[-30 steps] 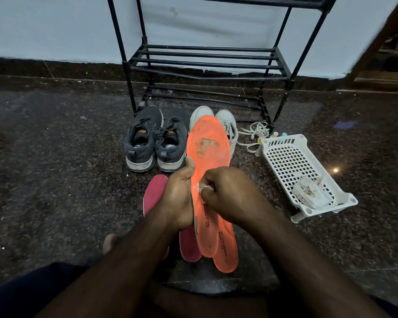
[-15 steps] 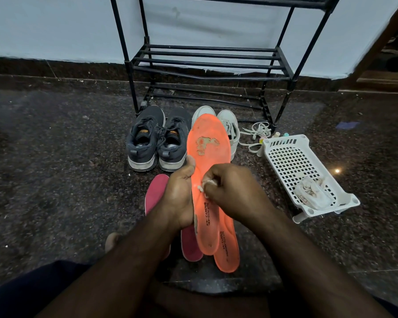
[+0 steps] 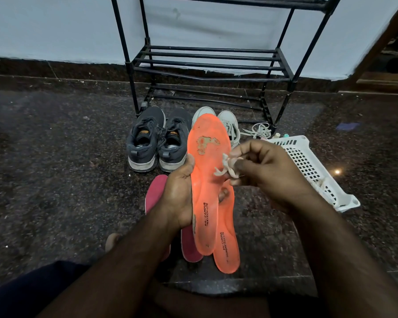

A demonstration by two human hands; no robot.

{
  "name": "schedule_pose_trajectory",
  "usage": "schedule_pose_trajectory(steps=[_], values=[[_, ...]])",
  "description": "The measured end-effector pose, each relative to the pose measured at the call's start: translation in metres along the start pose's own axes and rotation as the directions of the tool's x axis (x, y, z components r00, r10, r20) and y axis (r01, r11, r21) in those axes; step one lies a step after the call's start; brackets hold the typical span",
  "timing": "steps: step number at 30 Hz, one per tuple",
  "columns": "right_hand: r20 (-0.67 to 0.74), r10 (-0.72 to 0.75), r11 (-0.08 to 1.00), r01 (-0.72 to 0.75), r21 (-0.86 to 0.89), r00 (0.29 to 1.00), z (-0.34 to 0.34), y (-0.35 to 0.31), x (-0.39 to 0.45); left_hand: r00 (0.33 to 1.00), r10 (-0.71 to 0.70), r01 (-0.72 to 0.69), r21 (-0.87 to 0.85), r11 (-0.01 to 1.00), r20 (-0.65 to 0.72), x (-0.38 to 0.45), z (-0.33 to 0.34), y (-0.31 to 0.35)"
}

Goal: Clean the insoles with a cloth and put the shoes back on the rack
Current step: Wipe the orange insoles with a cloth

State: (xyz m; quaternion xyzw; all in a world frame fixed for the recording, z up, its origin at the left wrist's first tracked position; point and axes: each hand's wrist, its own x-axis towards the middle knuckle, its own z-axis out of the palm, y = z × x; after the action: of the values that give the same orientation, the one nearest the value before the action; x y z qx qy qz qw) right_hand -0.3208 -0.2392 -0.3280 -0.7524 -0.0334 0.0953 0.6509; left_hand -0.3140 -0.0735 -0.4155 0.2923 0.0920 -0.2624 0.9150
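Orange insole (image 3: 207,180) (worn) in hands (image 3: 179,193)

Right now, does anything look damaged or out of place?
Yes. The held orange insole has a worn patch near its toe, its surface peeled. Loose white laces lie on the floor beside the rack.

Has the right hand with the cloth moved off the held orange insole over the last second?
Yes. The right hand has shifted right, toward the white plastic basket; its small cloth sits at the held orange insole's right edge.
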Motion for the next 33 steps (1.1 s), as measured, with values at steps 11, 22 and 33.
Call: schedule_pose_trajectory(steps=[11,22,33], values=[[0.030,-0.324,0.723,0.268,-0.637,0.946,0.043,0.027,0.005,1.000,-0.022,0.021,-0.092,0.996,-0.004,-0.001,0.002,-0.005],[0.126,-0.079,0.625,0.147,-0.766,0.989,0.054,0.028,-0.003,0.992,0.029,-0.031,-0.010,0.999,-0.126,0.001,-0.001,-0.003],[0.132,-0.074,0.673,0.147,-0.725,0.988,0.058,0.031,-0.003,0.991,0.028,-0.030,-0.014,0.999,-0.130,0.001,-0.002,-0.002]])
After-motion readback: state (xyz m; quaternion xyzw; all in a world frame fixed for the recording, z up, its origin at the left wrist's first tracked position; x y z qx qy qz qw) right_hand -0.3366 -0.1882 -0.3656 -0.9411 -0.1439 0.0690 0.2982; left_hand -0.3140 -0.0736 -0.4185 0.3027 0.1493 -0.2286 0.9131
